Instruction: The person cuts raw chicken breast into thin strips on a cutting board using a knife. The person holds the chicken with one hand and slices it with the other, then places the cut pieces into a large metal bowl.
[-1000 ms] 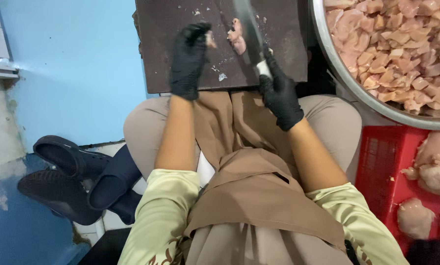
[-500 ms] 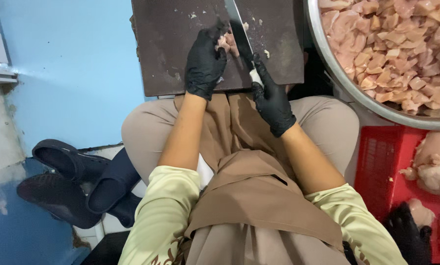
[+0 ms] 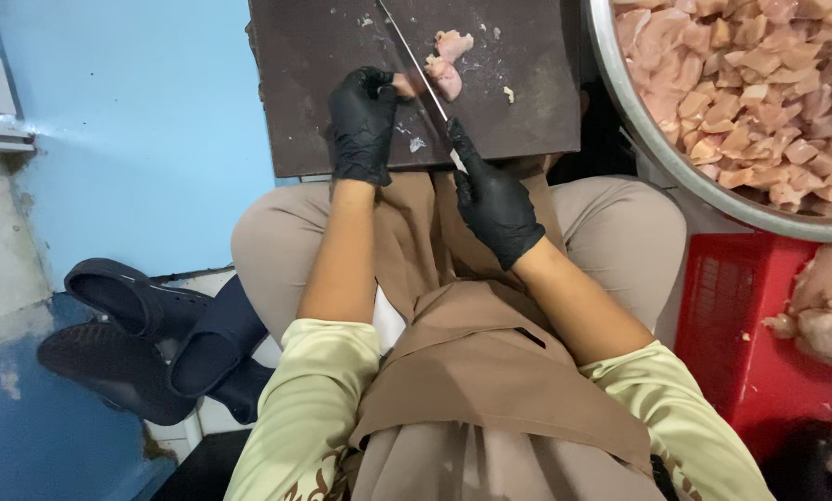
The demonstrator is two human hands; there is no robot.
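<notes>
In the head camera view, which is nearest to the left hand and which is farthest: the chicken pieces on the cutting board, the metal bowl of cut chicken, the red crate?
From the left hand:
1. Chicken pieces on the cutting board: just to its right, beyond the knife blade.
2. Metal bowl of cut chicken: farther right, past the board's edge.
3. Red crate: lower right, beside the person's knee.

One knife (image 3: 414,63), one cutting board (image 3: 323,74), one metal bowl (image 3: 648,139), two dark shoes (image 3: 138,334), two gloved hands (image 3: 435,158).

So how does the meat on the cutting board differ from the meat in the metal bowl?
The meat on the board is a few larger pink pieces lying loose, beside the knife. The meat in the bowl is many small cubes, heaped together. Both look like raw pale-pink poultry.
</notes>
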